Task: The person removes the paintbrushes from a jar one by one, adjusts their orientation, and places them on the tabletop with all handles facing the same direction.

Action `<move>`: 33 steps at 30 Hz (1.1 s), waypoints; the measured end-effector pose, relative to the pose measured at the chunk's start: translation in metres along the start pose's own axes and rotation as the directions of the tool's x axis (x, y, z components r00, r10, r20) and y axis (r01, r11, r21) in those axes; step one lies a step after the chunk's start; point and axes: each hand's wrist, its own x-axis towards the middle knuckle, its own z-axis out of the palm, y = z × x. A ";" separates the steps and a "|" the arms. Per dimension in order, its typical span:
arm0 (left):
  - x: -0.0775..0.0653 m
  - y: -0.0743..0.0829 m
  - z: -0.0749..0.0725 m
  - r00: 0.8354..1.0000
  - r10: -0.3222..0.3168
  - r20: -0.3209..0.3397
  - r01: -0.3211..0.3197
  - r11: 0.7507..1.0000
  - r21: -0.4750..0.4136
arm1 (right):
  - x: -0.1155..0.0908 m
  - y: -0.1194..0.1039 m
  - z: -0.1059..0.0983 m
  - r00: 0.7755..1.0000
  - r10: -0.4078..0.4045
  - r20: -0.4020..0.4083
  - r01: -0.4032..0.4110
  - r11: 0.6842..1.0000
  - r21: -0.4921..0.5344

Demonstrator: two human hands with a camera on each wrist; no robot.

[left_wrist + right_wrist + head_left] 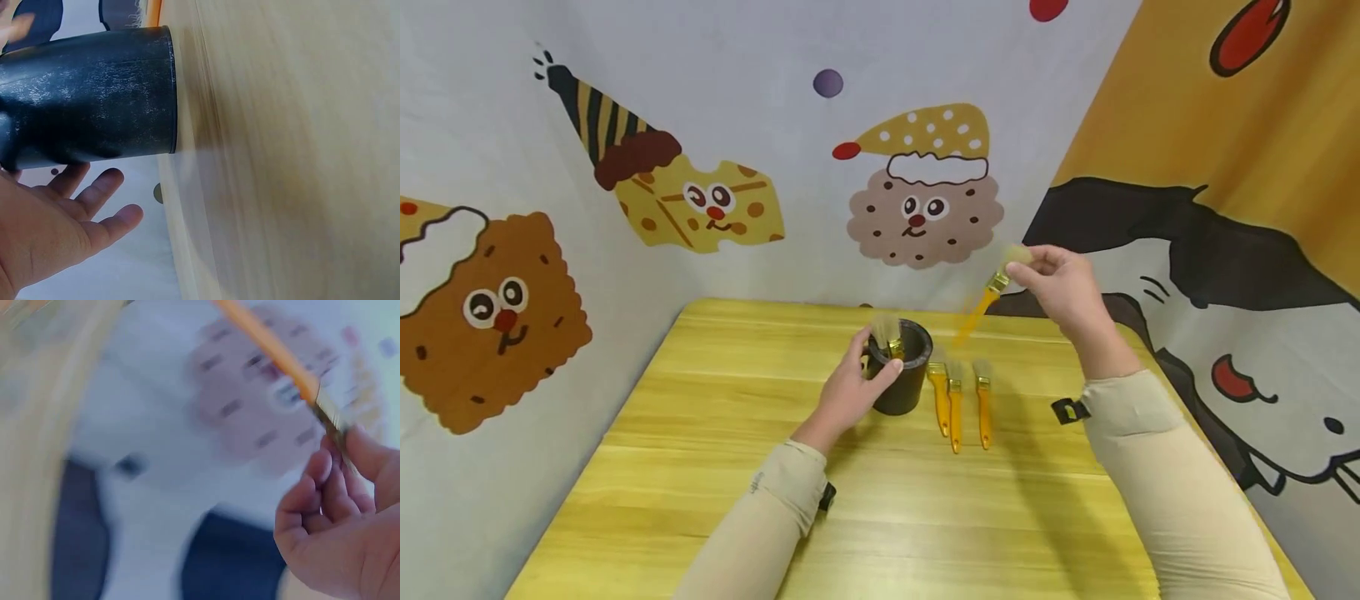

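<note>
My right hand (1060, 287) pinches a paintbrush (977, 312) by its bristle end, above the table to the right of the cup. Its orange handle slants down to the left, blurred. In the right wrist view, thumb and fingers close on the brush near its metal band (330, 419). My left hand (853, 387) holds a black cup (898, 396) at the rim, with the thumb on the near side; in the left wrist view several fingertips (128, 214) stretch out beside the cup wall. Another brush (889, 335) stands in the cup, bristles up, its handle hidden inside.
Three more orange-handled brushes lie right of the cup, bristles away from me: one close by it (941, 404), one next to that (956, 421), one farther right (984, 412). The wooden table (700, 433) ends at a cartoon-printed cloth (760, 100) at the back and sides.
</note>
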 end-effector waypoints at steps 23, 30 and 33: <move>-0.003 0.003 0.000 1.000 -0.015 0.004 0.015 1.000 -0.001 | -0.006 0.182 0.038 0.907 0.244 0.344 -0.118 0.930 -0.348; -0.002 0.002 0.000 1.000 -0.012 0.001 0.012 1.000 0.005 | -0.009 0.170 0.047 0.861 0.271 0.431 -0.102 0.921 -0.375; -0.002 0.003 0.000 1.000 -0.006 -0.004 0.006 1.000 0.009 | -0.013 0.163 0.055 0.874 0.275 0.400 -0.084 0.898 -0.432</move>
